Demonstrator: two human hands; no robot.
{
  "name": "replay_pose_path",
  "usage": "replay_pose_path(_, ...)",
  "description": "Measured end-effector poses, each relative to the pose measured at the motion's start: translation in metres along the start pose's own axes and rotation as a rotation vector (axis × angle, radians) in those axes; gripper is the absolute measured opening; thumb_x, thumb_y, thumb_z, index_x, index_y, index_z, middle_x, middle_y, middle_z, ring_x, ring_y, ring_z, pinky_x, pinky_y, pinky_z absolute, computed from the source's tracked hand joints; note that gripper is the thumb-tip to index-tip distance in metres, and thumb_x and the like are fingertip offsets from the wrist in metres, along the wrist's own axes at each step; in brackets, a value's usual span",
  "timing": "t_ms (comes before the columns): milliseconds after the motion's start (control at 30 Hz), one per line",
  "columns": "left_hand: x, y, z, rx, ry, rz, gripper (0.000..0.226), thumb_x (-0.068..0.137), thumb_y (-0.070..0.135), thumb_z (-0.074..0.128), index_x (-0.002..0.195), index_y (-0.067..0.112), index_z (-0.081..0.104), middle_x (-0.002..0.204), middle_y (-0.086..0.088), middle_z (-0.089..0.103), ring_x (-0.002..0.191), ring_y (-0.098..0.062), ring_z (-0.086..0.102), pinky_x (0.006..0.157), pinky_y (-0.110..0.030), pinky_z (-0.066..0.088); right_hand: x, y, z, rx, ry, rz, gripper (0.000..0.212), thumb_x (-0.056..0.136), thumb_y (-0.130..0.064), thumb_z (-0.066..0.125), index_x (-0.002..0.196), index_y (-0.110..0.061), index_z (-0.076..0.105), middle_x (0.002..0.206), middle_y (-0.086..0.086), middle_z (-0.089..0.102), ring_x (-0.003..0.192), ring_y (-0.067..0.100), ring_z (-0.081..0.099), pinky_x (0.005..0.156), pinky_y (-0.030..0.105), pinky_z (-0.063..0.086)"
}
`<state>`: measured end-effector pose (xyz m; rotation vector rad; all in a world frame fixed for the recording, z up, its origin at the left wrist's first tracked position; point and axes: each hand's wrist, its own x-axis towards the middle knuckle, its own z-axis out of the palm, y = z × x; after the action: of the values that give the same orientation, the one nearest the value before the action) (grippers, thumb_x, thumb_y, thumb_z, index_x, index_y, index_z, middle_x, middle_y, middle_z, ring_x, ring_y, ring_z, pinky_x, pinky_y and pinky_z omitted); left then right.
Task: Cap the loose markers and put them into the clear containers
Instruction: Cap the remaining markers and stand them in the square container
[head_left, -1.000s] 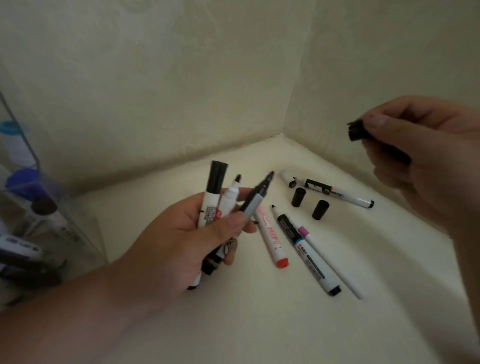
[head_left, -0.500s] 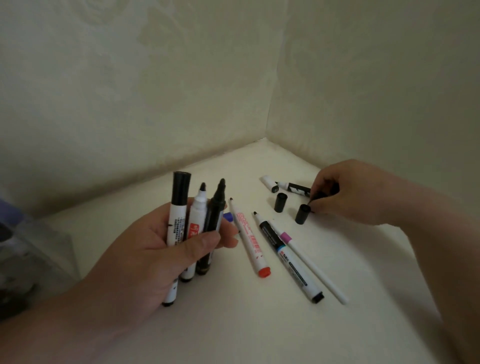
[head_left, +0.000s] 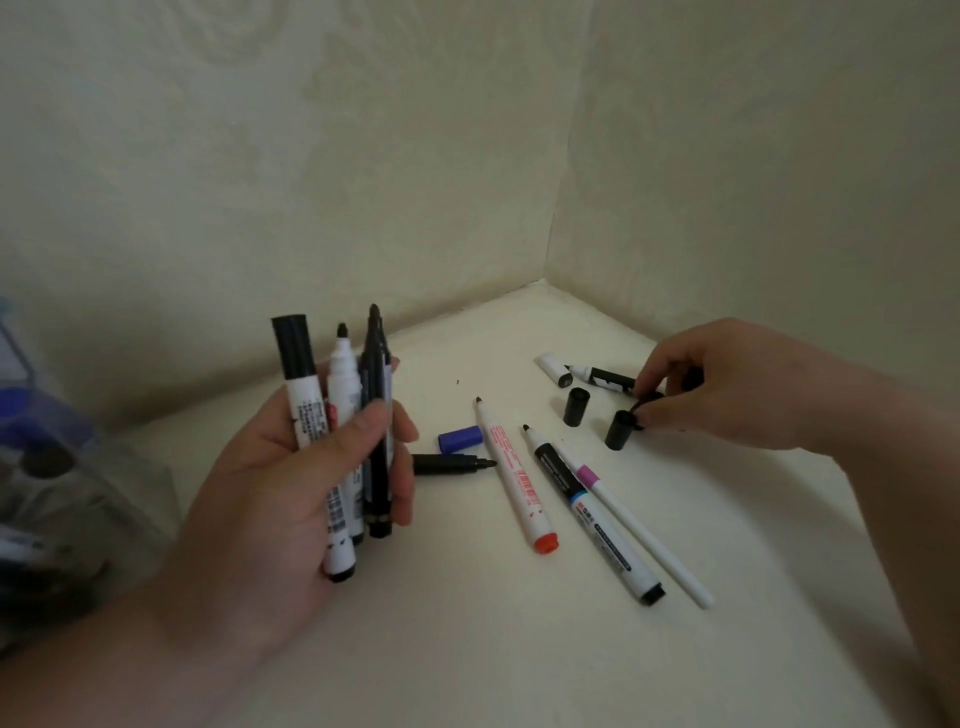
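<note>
My left hand (head_left: 270, 493) grips three markers upright: a white one with a black cap (head_left: 298, 374), an uncapped white one (head_left: 344, 384) and an uncapped black one (head_left: 375, 415). My right hand (head_left: 727, 384) reaches down at the right, its fingertips pinching the top of a loose black cap (head_left: 618, 434) on the surface. A second black cap (head_left: 575, 407) stands just left of it. A blue cap (head_left: 460, 438), an uncapped black marker (head_left: 452, 463), a red marker (head_left: 514, 473), a black-and-blue marker (head_left: 587, 509) and a thin white pen (head_left: 639, 530) lie between my hands.
A clear container (head_left: 62, 467) with markers inside shows blurred at the left edge. Another marker (head_left: 602, 375) and a white cap (head_left: 553, 366) lie near the corner where two pale walls meet. The white surface stretches toward me.
My right hand came down from the air to the loose black caps and now pinches one. My left hand turned its three markers more upright. The view shifted right.
</note>
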<state>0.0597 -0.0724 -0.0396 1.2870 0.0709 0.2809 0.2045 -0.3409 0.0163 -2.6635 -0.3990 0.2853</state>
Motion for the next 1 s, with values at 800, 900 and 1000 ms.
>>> replay_pose_path(800, 0.007, 0.025, -0.003, 0.258, 0.064, -0.018, 0.025, 0.073, 0.046, 0.069, 0.078, 0.023, 0.078, 0.071, -0.013, 0.068, 0.059, -0.025, 0.061, 0.059, -0.037, 0.048, 0.008, -0.009, 0.002, 0.092, 0.391, -0.002, 0.017, 0.088, -0.037, 0.074, 0.076, -0.025, 0.07, 0.074, 0.0, 0.061, 0.065, 0.014, 0.056, 0.054, 0.025, 0.036)
replay_pose_path(900, -0.006, 0.019, 0.007, 0.29, -0.145, -0.183, 0.029, 0.074, 0.043, 0.068, 0.08, 0.016, 0.078, 0.066, -0.014, 0.067, 0.056, -0.026, 0.06, 0.054, -0.034, 0.049, 0.018, -0.027, 0.001, -0.044, 0.299, -0.049, 0.017, 0.088, -0.042, 0.073, 0.081, -0.026, 0.07, 0.078, -0.004, 0.062, 0.069, 0.009, 0.056, 0.055, 0.024, 0.036)
replay_pose_path(1000, -0.009, 0.017, 0.01, 0.238, -0.28, -0.263, 0.026, 0.082, 0.039, 0.068, 0.088, 0.016, 0.079, 0.072, -0.013, 0.07, 0.059, -0.019, 0.061, 0.054, -0.028, 0.05, 0.039, -0.049, 0.001, -0.197, 0.122, -0.06, 0.025, 0.084, -0.049, 0.075, 0.081, -0.024, 0.072, 0.079, -0.006, 0.066, 0.071, 0.009, 0.059, 0.057, 0.025, 0.041)
